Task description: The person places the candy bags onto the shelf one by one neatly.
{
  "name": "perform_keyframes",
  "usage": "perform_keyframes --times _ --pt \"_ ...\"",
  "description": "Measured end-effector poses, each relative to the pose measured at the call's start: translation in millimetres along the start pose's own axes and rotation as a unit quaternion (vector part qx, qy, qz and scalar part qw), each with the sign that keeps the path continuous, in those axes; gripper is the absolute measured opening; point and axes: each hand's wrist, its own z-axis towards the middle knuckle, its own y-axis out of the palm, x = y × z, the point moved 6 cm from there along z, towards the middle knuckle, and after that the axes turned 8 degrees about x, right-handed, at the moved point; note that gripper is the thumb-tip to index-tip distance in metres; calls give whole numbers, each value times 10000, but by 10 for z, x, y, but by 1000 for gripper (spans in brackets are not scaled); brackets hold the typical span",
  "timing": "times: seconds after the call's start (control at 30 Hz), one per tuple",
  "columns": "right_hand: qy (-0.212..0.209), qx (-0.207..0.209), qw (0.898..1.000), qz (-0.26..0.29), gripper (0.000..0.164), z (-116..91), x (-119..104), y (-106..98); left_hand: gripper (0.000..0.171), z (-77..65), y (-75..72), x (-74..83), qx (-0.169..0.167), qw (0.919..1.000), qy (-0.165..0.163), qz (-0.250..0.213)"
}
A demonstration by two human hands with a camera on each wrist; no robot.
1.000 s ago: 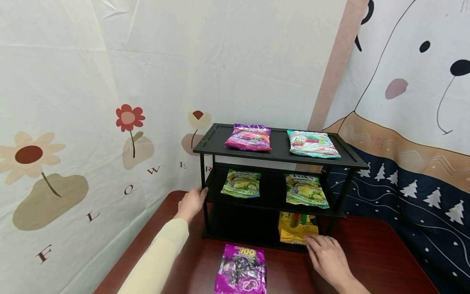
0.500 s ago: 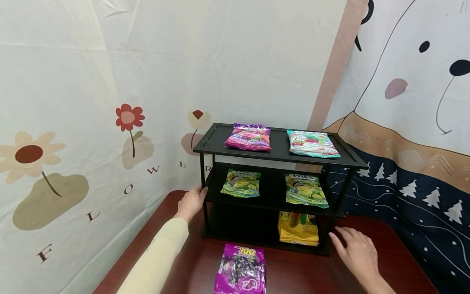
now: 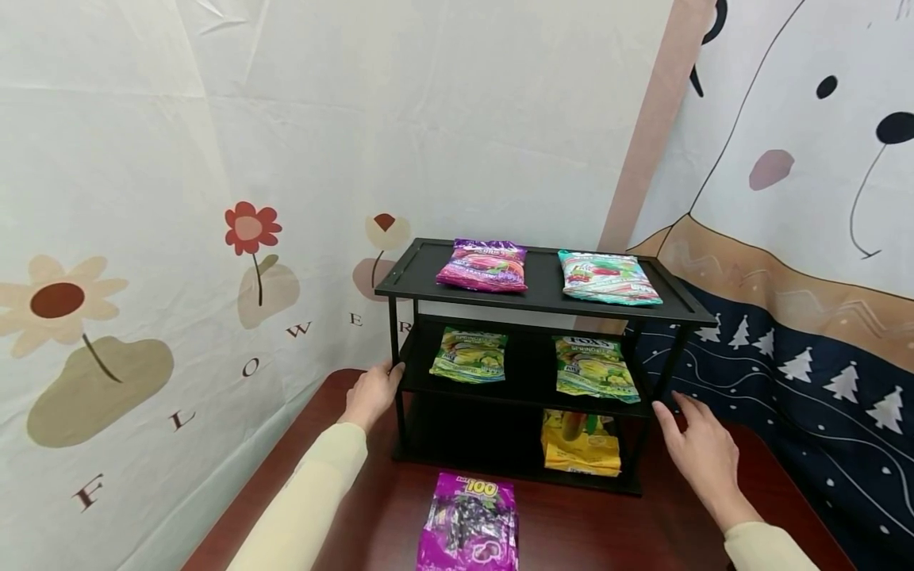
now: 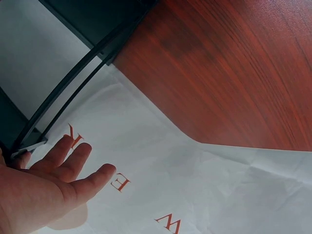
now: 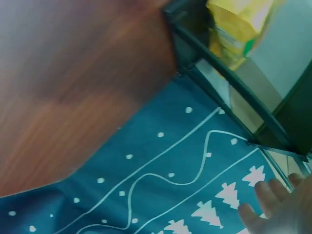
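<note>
A black three-tier shelf rack (image 3: 528, 305) stands on the table. At the left end of its middle tier, my left hand (image 3: 373, 396) grips the rack by the corner; in the left wrist view several fingers (image 4: 73, 165) extend free of it. My right hand (image 3: 707, 452) is at the right end of the middle tier, thumb by the corner, fingers relaxed beside the post; contact is unclear. A yellow candy bag (image 3: 581, 448) lies on the bottom tier at right. On the table in front is a purple candy bag (image 3: 469, 523) marked 100.
Two green candy bags, one left (image 3: 469, 356) and one right (image 3: 596, 369), lie on the middle tier. The top tier bears a purple-pink bag (image 3: 485, 266) and a teal-white bag (image 3: 609, 277). Printed cloth (image 3: 500, 119) hangs behind the reddish-brown table (image 3: 571, 523).
My right hand has left the yellow candy bag and moved right, then up to the right end of the middle tier. The left hand has stayed in place on the rack.
</note>
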Motion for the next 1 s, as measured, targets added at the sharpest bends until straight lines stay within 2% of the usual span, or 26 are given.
perform_keyframes --times 0.17,0.33,0.57,0.8,1.0 --pt "428 -742 9959 287 72 137 -31 69 52 -1 19 6 -41 10000 -40 0" --pt "733 -1167 9891 524 77 258 -29 132 52 6 35 12 -39 10000 -59 5" --pt "990 -1282 9844 680 50 284 5 205 52 5 58 0 -95 9999 -66 2" --pt "1292 -1329 9811 547 52 282 1 243 52 20 0 -12 21 9992 113 383" --pt "1200 -1283 9837 380 51 302 -21 249 51 19 -42 2 183 9963 310 776"
